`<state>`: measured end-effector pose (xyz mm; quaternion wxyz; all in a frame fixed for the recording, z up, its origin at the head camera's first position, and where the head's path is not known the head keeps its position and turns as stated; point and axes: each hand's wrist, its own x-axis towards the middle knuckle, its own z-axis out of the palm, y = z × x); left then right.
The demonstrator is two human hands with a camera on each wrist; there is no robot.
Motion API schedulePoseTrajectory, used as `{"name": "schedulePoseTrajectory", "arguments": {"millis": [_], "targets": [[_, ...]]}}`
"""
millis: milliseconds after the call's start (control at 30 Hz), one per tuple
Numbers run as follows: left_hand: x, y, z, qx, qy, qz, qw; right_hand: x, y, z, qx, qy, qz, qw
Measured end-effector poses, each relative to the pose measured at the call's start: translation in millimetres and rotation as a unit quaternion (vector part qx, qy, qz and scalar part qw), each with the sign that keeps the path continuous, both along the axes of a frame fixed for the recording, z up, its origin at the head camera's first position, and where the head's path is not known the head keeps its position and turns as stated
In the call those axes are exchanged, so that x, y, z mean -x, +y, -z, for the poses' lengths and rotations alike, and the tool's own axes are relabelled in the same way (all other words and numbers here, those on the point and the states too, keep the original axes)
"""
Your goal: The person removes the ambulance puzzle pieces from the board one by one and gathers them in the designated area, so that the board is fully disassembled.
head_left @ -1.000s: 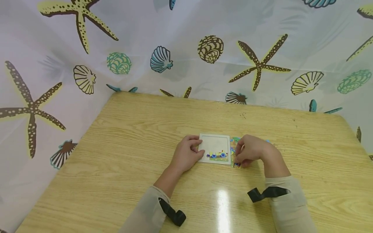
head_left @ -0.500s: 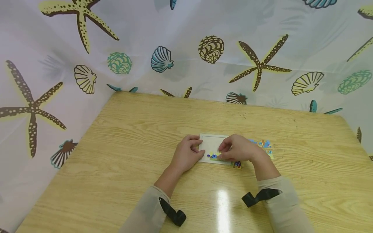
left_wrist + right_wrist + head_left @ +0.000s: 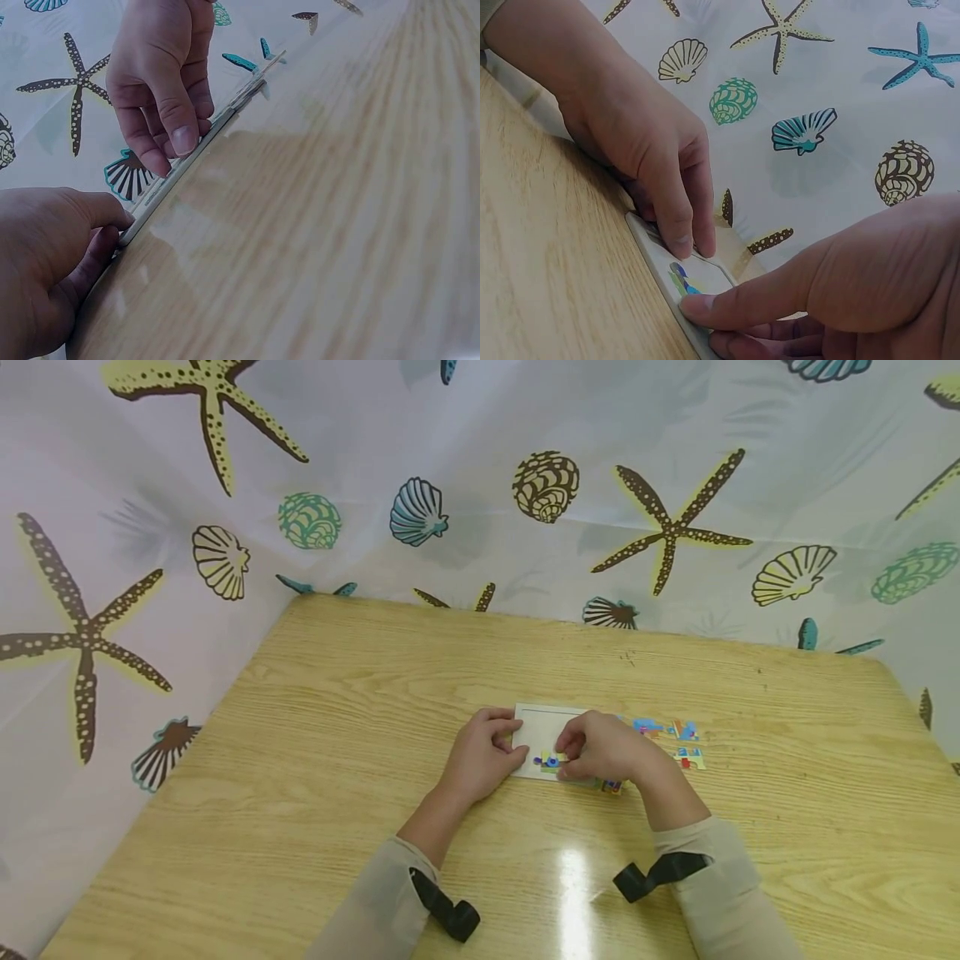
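A white puzzle board (image 3: 542,720) with a thin dark border line lies flat on the table. My left hand (image 3: 483,756) grips its left edge, thumb on top, as the left wrist view also shows. A colourful puzzle piece (image 3: 551,761) with a blue wheel lies on the lower part of the board. My right hand (image 3: 603,747) is over the board's right half, thumb and fingertips bent at the pieces there. In the right wrist view its thumb lies against a blue and green piece (image 3: 689,288). The hand hides most of the assembled pieces.
Loose puzzle pieces (image 3: 686,758) lie to the right of the board, one dark piece (image 3: 612,787) by its lower right corner. The wooden table (image 3: 360,693) reaches a shell-patterned curtain (image 3: 480,552) at the back and sides. Black straps hang at both sleeves.
My right hand has moved left, from the loose pieces beside the board onto the pieces on it, uncovering several loose pieces at the right. My left hand has stayed in place.
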<state>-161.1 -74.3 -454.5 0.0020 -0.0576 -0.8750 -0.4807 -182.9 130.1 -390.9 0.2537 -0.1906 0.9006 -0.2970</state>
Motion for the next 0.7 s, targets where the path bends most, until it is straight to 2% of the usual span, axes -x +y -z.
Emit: {"name": "schedulePoseTrajectory", "arguments": {"millis": [333, 700], "targets": [[0.1, 1.5, -1.0, -0.005, -0.008, -0.004, 0.9999, 3.7, 3, 4.6, 0.022, -0.017, 0.007, 0.9996], [0.1, 1.7, -2.1, -0.007, -0.002, -0.005, 1.0, 8.0, 14, 7.2, 0.122, -0.09, -0.001, 0.9885]]}}
